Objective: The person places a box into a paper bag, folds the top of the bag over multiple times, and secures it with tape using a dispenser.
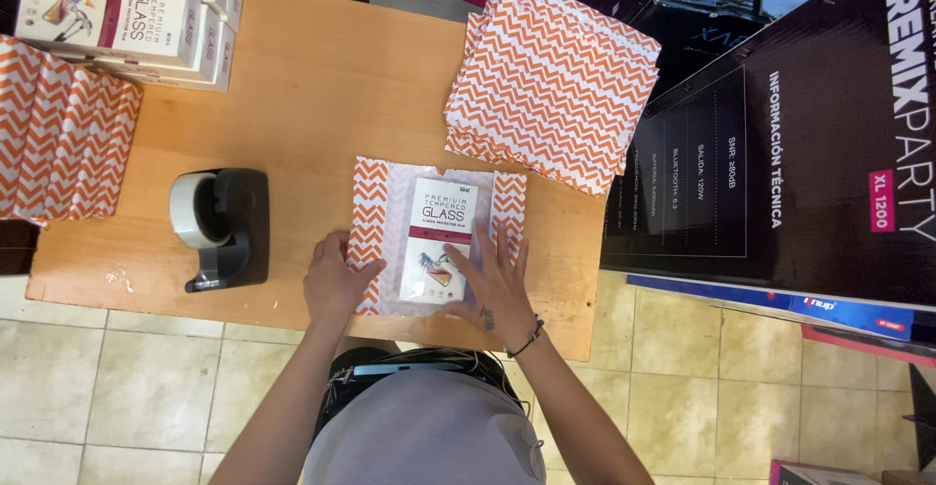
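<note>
Hands (336,285) (495,285) seemingly flat on wrapper (369,214)

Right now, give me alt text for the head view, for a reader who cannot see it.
Seen from above, a person's left hand and right hand press flat on a small white product box lying on an orange-and-white zigzag wrapper on a wooden table. A black tape dispenser sits left; a stack of matching wrappers lies beyond.
</note>
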